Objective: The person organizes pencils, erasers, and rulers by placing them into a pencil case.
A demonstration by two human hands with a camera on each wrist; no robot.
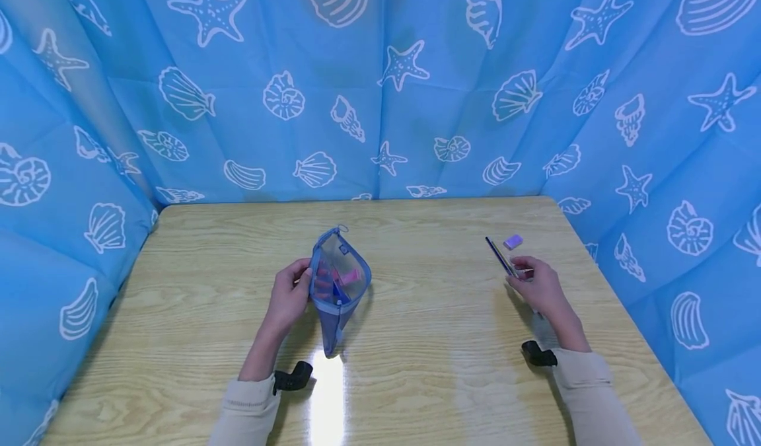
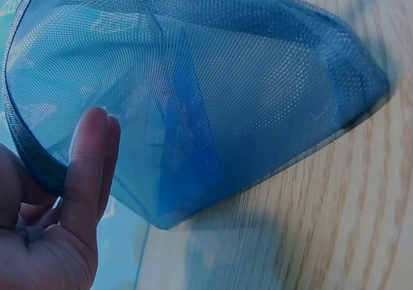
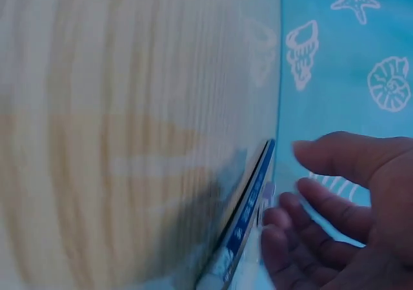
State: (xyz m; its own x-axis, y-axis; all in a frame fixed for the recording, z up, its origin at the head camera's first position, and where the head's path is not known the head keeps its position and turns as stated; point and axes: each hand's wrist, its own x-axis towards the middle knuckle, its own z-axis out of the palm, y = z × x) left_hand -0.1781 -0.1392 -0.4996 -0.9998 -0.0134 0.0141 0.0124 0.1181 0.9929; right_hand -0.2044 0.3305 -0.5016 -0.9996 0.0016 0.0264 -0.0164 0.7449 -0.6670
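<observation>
My left hand [image 1: 289,295] grips the left rim of an unzipped blue mesh pouch [image 1: 334,315], whose narrow end points toward me. Pink items and a blue one show inside it. In the left wrist view the hand [image 2: 68,216] has its thumb and curled fingers at the edge of the pouch [image 2: 271,90], two fingers lying along the mesh; a blue triangular shape [image 2: 187,148] shows through. At the right, my right hand [image 1: 540,291] is beside a few slim pens [image 1: 498,255]. In the right wrist view the hand's [image 3: 361,212] thumb and bent fingers stand apart, near a blue-and-white pen [image 3: 244,222].
A small purple eraser-like block [image 1: 513,242] lies on the wooden table [image 1: 416,314], just beyond the right hand. Blue curtains [image 1: 380,102] with white shell and starfish prints stand along the table's back and both sides. A bright reflection shows near the front.
</observation>
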